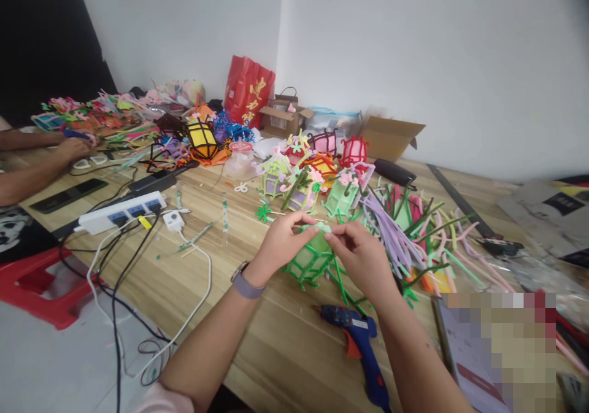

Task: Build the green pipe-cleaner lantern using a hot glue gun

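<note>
"What's at the far left?"

"A red stool (39, 287), with a co-worker's hand (73, 149) above it at the tabletop (257, 345). Then a dark phone (69, 196) and a white power strip (122, 212) with black plugs in it."

"And further along?"

"A yellow lantern (201, 137) with a black frame, and behind it, by the wall, a red bag (250, 91)."

"Where are the person's own hands?"

"Next, near the middle. The left hand (281, 241), with a watch (239, 270) at the wrist, has its grip closed: thumb and finger pinch a pale green piece (323, 227)."

"Where is that piece?"

"At the top of a green lantern (307, 262), which is between the two hands, low over the tabletop."

"And the right hand?"

"The right hand (363, 256) pinches the same piece from the other side, also between thumb and fingers. Below it lies a blue glue gun (363, 339), its nozzle to the left."

"Anything past that?"

"A black case (394, 172) towards the back, and a bundle of purple stems (396, 235) just beyond the right hand."
</note>
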A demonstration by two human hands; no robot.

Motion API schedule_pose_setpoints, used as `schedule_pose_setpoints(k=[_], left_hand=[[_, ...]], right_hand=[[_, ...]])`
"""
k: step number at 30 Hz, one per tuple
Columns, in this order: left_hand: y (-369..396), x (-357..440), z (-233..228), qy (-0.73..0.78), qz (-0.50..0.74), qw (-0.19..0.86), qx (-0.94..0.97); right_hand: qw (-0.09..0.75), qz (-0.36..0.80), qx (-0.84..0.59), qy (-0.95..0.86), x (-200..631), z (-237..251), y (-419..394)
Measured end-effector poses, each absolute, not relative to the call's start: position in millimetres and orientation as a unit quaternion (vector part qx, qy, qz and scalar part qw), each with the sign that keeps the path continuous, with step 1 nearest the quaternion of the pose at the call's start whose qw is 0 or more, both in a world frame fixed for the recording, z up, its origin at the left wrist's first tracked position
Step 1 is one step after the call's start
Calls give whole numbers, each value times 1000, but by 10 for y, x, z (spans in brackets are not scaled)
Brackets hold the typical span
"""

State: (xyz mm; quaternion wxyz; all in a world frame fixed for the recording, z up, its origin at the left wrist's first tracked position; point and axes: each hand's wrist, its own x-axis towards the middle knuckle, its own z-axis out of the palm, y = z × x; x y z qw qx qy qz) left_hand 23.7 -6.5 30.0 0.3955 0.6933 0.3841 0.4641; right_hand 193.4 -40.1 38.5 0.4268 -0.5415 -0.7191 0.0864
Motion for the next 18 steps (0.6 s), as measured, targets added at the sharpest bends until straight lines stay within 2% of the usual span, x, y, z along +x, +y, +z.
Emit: schedule_pose_setpoints(k=[18], left_hand=[[-1,246,208,349,481,389,704]], right_hand=[[433,47,-515,-738,1925,376,-404]])
